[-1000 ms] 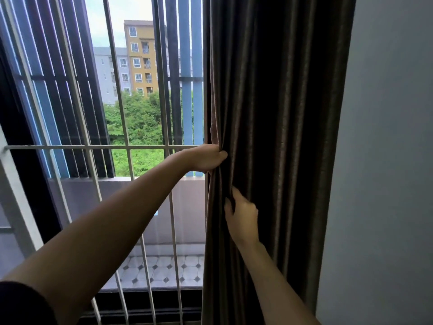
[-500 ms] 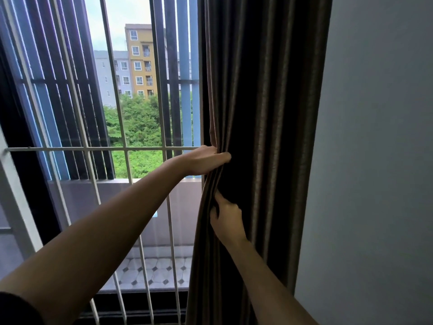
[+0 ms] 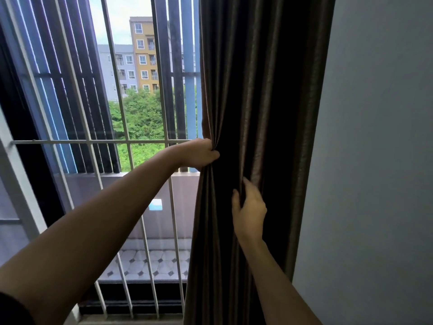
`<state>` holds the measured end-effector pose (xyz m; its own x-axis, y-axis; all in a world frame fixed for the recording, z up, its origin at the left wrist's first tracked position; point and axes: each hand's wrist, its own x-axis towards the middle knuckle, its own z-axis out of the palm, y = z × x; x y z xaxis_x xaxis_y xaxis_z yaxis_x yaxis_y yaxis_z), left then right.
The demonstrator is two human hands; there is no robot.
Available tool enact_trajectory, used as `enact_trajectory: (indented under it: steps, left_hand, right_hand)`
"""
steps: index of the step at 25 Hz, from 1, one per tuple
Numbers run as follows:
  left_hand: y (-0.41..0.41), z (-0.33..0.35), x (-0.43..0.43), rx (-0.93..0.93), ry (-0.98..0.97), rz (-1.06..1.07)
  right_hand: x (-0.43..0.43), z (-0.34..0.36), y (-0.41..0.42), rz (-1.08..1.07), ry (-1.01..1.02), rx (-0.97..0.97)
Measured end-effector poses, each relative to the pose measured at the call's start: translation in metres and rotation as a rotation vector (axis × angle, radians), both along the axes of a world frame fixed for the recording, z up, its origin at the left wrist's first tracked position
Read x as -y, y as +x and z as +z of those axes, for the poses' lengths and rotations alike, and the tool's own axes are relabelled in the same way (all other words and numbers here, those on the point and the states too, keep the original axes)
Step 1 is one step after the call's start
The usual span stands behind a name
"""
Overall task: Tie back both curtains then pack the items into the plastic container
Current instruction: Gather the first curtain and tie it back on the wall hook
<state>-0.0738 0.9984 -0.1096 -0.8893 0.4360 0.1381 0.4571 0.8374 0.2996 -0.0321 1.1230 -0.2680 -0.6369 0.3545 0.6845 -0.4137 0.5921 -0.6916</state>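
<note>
Curtain (image 3: 269,90): a dark brown one hangs in long folds from 12 o'clock down to 6 o'clock, just right of the middle of the view, gathered against the grey wall (image 3: 375,160) that fills the 3 o'clock side. The left hand (image 3: 199,153) reaches in from 8 o'clock and grips the curtain's left edge near the centre, its fingers curled tight round a bunch of cloth. The right hand (image 3: 249,207) comes up from 5 o'clock and sits lower on the curtain, thumb on one side of a fold and fingers tucked round the other, pinching it. At 9 to 11 o'clock a window grille (image 3: 127,141) of white bars stands touching the curtain's left edge. Beyond it lie a tiled balcony floor (image 3: 150,263) at 7 o'clock, green trees (image 3: 140,118) and a yellow building (image 3: 143,55) at 11 o'clock.
</note>
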Motion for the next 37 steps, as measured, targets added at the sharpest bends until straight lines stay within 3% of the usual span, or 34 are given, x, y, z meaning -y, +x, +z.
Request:
enact_trajectory:
  steps: [2,8,10,12,13,15,16,18,21,24,29,33,35,37]
  left_hand:
    - [0.000,0.000,-0.005,-0.019,-0.014,0.001]
    - [-0.004,-0.004,-0.021,0.013,0.077,-0.047]
    - [-0.006,-0.008,-0.024,-0.072,0.028,-0.075]
    - [-0.007,-0.009,-0.023,-0.168,-0.048,-0.046]
    - [-0.006,-0.008,-0.021,-0.178,-0.057,-0.023]
    - [-0.007,-0.008,-0.016,-0.143,-0.036,-0.008]
    - [-0.009,-0.008,-0.014,-0.125,-0.024,-0.008]
    - [-0.009,-0.008,-0.011,-0.106,-0.018,-0.012]
    - [-0.006,-0.006,-0.015,-0.105,-0.036,-0.012]
    - [-0.007,-0.009,-0.029,-0.124,-0.005,0.011]
    - [-0.009,-0.013,-0.051,-0.054,0.107,-0.016]
    - [-0.008,-0.013,-0.055,-0.213,-0.003,0.038]
    - [-0.004,-0.010,-0.050,-0.201,0.001,0.064]
    - [-0.001,-0.009,-0.042,-0.170,0.010,0.065]
  right_hand:
    - [0.009,-0.010,-0.001,0.041,0.120,0.034]
    - [0.013,-0.012,-0.013,0.171,0.129,0.130]
    - [0.010,-0.008,-0.011,0.249,0.176,0.159]
    - [0.001,-0.001,-0.002,0.261,0.220,0.070]
    - [-0.007,0.003,0.000,0.123,0.207,-0.044]
    - [-0.027,0.012,-0.001,-0.236,0.021,-0.264]
    - [-0.037,0.020,0.000,-0.285,-0.116,-0.262]
    - [-0.056,0.029,-0.005,-0.100,-0.267,-0.069]
    - [-0.064,0.017,-0.019,0.128,-0.047,0.184]
    - [-0.043,-0.011,-0.024,0.167,0.192,0.256]
    - [-0.010,-0.019,-0.022,0.110,0.350,0.340]
    - [-0.018,-0.002,-0.007,0.286,0.433,0.439]
    - [-0.034,0.009,0.001,0.258,0.317,0.211]
    - [-0.058,0.023,-0.002,-0.177,0.124,-0.212]
